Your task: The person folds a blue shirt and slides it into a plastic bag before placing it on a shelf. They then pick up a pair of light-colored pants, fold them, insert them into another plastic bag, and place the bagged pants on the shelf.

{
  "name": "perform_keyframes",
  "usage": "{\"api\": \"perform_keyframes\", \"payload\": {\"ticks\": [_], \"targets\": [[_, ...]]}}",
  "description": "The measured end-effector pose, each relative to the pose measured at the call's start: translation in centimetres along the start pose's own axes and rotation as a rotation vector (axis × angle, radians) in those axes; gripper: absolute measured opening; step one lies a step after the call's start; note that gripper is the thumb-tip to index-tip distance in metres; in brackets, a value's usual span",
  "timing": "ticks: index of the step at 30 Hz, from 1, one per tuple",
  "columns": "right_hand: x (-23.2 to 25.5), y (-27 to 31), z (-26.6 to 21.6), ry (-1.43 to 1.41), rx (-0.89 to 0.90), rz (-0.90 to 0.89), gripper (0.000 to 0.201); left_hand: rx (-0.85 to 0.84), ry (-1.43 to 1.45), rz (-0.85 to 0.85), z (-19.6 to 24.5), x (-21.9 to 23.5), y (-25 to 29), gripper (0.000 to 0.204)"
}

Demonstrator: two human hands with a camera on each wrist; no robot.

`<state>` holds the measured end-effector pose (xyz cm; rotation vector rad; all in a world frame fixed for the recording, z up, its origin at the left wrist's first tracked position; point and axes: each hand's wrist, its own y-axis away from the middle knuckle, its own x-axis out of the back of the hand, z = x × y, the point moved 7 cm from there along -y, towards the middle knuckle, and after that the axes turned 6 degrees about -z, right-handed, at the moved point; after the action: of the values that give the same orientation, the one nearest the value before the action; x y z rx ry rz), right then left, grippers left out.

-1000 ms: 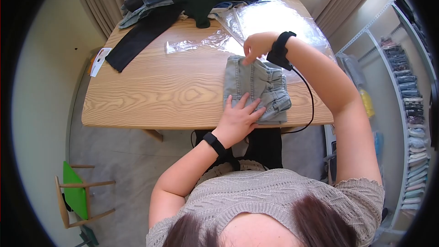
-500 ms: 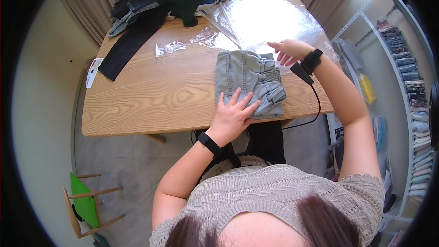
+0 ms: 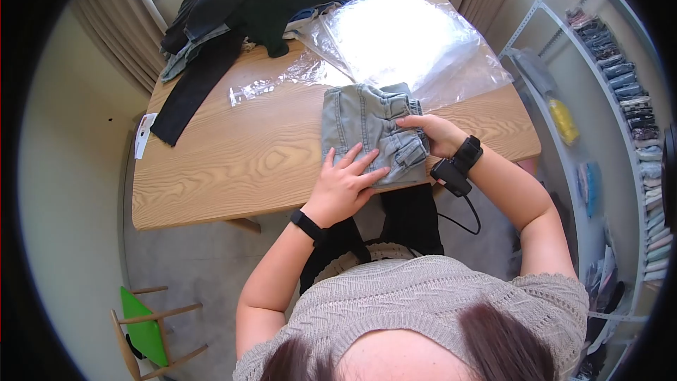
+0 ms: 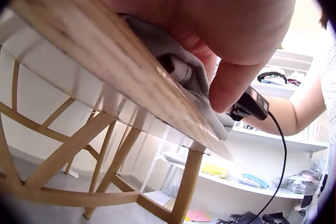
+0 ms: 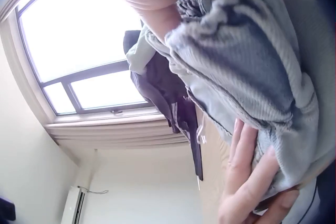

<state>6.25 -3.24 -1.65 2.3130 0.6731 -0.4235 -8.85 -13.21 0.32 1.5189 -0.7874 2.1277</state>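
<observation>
Wood tabletop carries folded grey jeans near its 5 o'clock edge. Clear plastic bags at 1 o'clock, w/ dark clothes pile at 11 o'clock. Small plastic wrap lies btwn pile & jeans.

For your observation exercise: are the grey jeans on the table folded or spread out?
Folded: the grey jeans form a compact layered rectangle under the left hand, the right hand on their edge.

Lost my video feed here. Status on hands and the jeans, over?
Left hand flat on folded jeans. Right hand gripping their right edge. Clear plastic bag lies just beyond on the table.
</observation>
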Motion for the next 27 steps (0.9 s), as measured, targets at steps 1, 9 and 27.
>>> {"api": "perform_keyframes", "payload": {"ticks": [1, 9, 27], "targets": [[0.0, -0.3, 0.0, -0.008, 0.032, -0.019, 0.029, 0.003, -0.008, 0.001, -0.2, 0.1, 0.1, 0.048], [1.2, 0.1, 2.5, -0.165, 0.218, -0.114, 0.024, 0.009, 0.797, -0.024, -2.8, 3.0, 0.4, 0.028], [20.2, 13.8, 2.9, -0.602, 0.859, 0.292, 0.029, 0.551, 0.589, -0.068, -13.1, 0.6, -13.0, 0.046]]}}
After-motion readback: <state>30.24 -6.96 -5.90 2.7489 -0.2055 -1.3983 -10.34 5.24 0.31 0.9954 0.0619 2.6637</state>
